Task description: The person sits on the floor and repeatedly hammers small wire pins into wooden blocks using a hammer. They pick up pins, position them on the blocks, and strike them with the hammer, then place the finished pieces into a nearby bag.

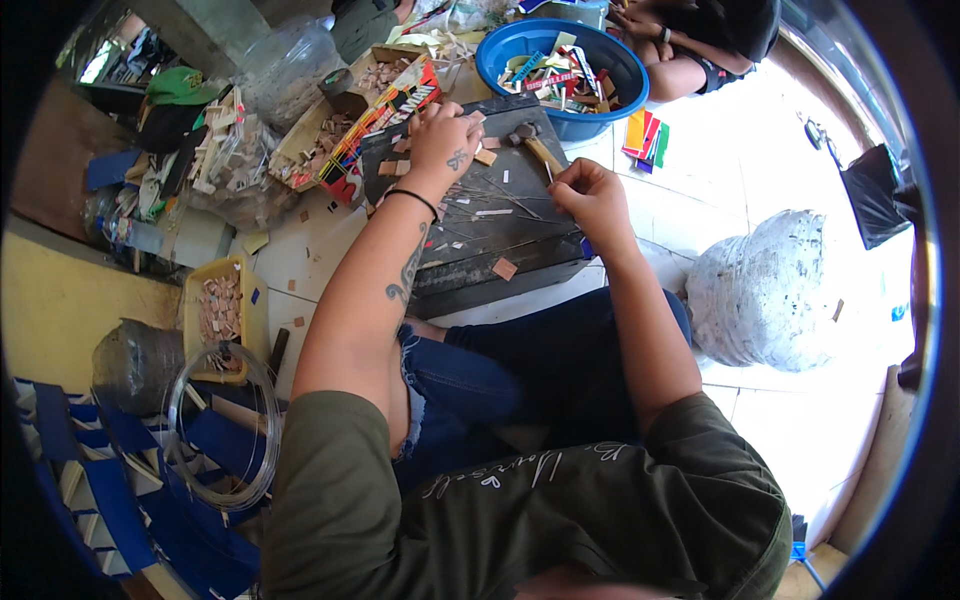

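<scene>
A low dark work block (pixel 480 260) stands in front of my crossed legs, strewn with small wooden pieces (pixel 505 268) and thin strips. My left hand (pixel 440 142) is curled over its far left part, among brown wooden squares; the fingertips are hidden, so I cannot make out what they grip. Above the block's right edge, my right hand (pixel 592 198) is closed in a pinch. Whatever sits between its thumb and fingers is too small to name. Just beyond that hand lies a hammer (pixel 540 152) with a wooden handle.
A blue basin (pixel 490 75) of coloured scraps stands beyond the block, near another person (pixel 690 50). An open box (pixel 300 150) of wooden pieces lies far left. Left of me are a yellow tray (pixel 258 290) and a clear tubing coil (pixel 175 440). At right stands a whitish rounded container (pixel 760 290).
</scene>
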Available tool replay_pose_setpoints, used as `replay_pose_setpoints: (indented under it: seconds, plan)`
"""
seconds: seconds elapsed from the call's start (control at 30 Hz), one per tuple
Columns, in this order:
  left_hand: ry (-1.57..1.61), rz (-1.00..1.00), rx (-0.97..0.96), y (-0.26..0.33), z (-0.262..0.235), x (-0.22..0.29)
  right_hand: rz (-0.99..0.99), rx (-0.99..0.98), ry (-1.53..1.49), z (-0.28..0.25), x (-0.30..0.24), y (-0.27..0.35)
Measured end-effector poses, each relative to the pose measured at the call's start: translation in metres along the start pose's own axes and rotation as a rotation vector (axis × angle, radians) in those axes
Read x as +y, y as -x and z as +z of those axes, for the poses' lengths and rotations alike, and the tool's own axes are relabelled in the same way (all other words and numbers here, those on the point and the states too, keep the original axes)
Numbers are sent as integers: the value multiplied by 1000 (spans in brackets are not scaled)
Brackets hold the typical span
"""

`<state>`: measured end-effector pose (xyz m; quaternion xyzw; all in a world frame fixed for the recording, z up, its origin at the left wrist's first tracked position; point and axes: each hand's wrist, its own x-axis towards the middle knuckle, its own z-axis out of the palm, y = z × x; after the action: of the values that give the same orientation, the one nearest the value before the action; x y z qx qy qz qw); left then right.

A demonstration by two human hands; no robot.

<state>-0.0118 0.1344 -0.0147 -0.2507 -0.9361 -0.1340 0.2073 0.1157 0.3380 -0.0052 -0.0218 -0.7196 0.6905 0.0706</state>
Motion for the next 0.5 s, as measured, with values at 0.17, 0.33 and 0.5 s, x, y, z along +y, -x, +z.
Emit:
replay_pose_setpoints:
  seconds: [0.17, 0.33, 0.5]
  plan:
    - [68, 36, 60, 3, -14, 1, -83, 10, -32, 2, -3, 1]
    - [739, -232, 170, 60, -48, 32, -56, -37, -95, 10, -9, 5]
    - [799, -394, 132, 139, -65, 61, -23, -201, -124, 28, -13, 18]
